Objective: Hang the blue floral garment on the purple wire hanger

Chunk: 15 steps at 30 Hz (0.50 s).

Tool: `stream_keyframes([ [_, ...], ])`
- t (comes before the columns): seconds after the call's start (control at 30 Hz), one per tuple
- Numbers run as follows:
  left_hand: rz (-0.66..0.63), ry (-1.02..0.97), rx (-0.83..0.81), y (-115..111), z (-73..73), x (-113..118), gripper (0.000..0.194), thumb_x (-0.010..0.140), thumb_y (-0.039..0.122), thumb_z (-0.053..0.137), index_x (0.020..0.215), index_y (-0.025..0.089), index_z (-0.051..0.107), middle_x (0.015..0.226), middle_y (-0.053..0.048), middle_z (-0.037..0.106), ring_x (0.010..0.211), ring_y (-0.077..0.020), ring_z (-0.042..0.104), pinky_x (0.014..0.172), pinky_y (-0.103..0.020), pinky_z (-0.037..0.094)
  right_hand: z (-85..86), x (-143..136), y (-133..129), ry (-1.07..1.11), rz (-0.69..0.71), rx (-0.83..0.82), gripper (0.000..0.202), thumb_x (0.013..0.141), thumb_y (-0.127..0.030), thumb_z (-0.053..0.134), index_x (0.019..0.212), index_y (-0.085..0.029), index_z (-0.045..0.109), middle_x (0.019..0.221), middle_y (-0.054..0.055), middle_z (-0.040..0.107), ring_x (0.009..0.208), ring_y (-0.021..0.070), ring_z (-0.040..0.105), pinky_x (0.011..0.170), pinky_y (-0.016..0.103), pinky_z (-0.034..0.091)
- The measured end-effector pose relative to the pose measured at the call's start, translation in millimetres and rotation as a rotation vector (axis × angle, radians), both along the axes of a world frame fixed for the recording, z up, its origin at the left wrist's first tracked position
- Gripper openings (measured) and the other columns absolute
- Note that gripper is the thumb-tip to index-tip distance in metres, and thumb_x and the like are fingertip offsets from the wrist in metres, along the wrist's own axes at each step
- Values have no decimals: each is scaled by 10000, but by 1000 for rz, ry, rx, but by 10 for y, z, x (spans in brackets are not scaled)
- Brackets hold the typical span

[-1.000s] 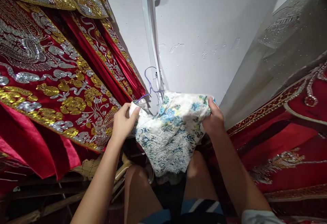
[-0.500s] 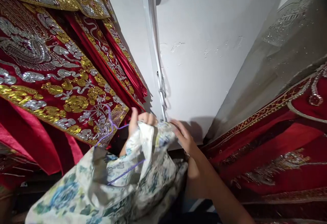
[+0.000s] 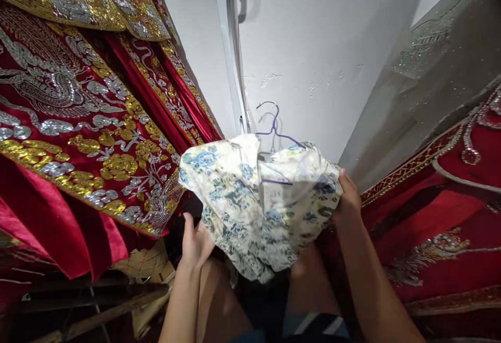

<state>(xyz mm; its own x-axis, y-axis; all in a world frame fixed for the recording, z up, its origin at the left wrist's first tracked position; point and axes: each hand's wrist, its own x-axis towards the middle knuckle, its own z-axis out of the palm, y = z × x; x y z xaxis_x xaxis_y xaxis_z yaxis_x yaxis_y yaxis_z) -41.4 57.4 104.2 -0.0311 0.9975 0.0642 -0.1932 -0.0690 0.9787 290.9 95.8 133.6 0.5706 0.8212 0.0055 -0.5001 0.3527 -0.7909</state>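
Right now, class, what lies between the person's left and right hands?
In the head view, a floral-print top on a purple hanger lies between the left hand and the right hand.

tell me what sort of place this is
Possibly a costume store or dressing corner, though that's a guess: sequined red cloth at the left, decorated red cloth at the right, and a floral garment on a purple hanger between them.

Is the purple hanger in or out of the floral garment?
In. The purple hanger shows its hook above the floral garment and its lower bar through the neck opening; the bar's ends are hidden by cloth.
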Motion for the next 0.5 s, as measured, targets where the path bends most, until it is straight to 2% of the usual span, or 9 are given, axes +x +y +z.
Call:
stream_keyframes([
  [0.07, 55, -139, -131, -59, -105, -6, 709, 649, 755, 734, 1050, 171, 729, 1004, -131, 763, 1221, -342, 625, 1090, -471, 454, 62, -109, 54, -33, 47, -7, 478, 677, -570, 821, 945, -192, 707, 752, 24, 730, 790, 257, 728, 688, 349, 586],
  [0.13, 128, -139, -216, -99, -215, 24, 748, 541, 537, 914, 1155, 172, 693, 1133, -127, 745, 1260, -347, 601, 1139, -467, 405, 49, -199, 60, -70, 135, -27, 464, 696, -584, 806, 932, -201, 693, 712, 8, 698, 784, 254, 720, 675, 339, 580],
  [0.2, 187, -132, -262, -151, -340, 66, 776, 542, 444, 939, 1214, 170, 664, 1204, -133, 724, 1277, -350, 589, 1142, -466, 405, -54, -217, 29, -84, 191, -76, 468, 707, -608, 786, 918, -204, 683, 708, 9, 677, 785, 254, 709, 662, 337, 572],
  [0.23, 195, -140, -285, -185, -408, 88, 758, 569, 426, 932, 1229, 172, 657, 1225, -136, 716, 1275, -348, 592, 1132, -464, 421, -138, -201, 4, -83, 176, -104, 478, 710, -622, 774, 925, -205, 679, 733, 14, 677, 794, 252, 701, 660, 336, 566],
  [0.3, 180, -179, -339, -257, -546, 134, 688, 644, 402, 902, 1245, 184, 648, 1248, -136, 708, 1259, -336, 610, 1109, -458, 454, -352, -160, -60, -109, 85, -134, 494, 716, -621, 759, 983, -215, 671, 847, 25, 688, 835, 232, 679, 673, 319, 547],
  [0.37, 161, -235, -387, -313, -658, 187, 624, 709, 382, 869, 1259, 199, 638, 1250, -131, 709, 1251, -315, 622, 1109, -451, 460, -584, -169, -150, -187, -66, -137, 495, 719, -579, 759, 1054, -234, 642, 980, 21, 673, 878, 198, 646, 701, 290, 520],
  [0.43, 158, -285, -408, -337, -711, 251, 597, 739, 365, 854, 1268, 208, 628, 1248, -128, 711, 1258, -301, 619, 1128, -448, 444, -781, -275, -271, -295, -162, -155, 447, 734, -529, 747, 1051, -242, 616, 1018, 12, 648, 889, 177, 617, 732, 277, 495],
  [0.47, 165, -297, -412, -339, -711, 286, 591, 744, 357, 851, 1270, 211, 626, 1247, -127, 711, 1262, -299, 617, 1136, -451, 436, -855, -365, -341, -355, -156, -175, 396, 757, -518, 725, 1014, -240, 612, 984, 9, 643, 874, 177, 610, 743, 281, 487],
  [0.5, 173, -297, -418, -337, -695, 322, 588, 742, 345, 853, 1268, 212, 626, 1248, -126, 710, 1267, -297, 613, 1143, -451, 426, -909, -472, -414, -428, -75, -188, 337, 788, -514, 695, 962, -237, 615, 930, 7, 642, 851, 180, 608, 752, 289, 482],
])
